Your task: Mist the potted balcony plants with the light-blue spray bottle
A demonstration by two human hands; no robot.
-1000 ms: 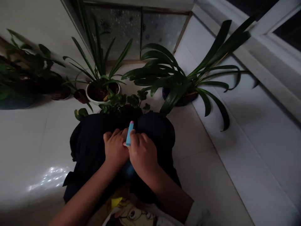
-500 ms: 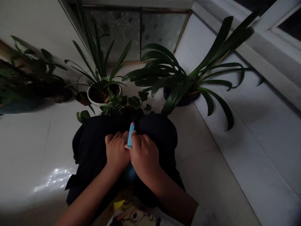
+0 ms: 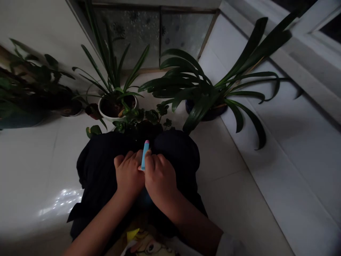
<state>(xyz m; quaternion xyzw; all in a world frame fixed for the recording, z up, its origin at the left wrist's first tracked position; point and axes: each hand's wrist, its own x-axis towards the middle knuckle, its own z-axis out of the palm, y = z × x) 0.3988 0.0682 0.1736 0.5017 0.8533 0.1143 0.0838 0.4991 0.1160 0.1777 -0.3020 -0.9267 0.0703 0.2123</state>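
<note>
Both hands rest together on my dark-trousered knees as I crouch over a white tiled floor. My left hand is curled with fingers closed, pressed against the right one. My right hand is closed too. A slim light-blue object with a pink tip stands up between the two hands, gripped where the thumbs meet. A blue shape shows dimly under the wrists. What it is stays unclear in the dim light.
Potted plants stand just ahead: a white pot with long leaves, a small leafy plant by my knees, a broad-leaved plant in a dark pot, and bushy plants at left. A white sill runs along the right.
The hands and the blue object have shifted slightly left and up. The grip looks the same.
</note>
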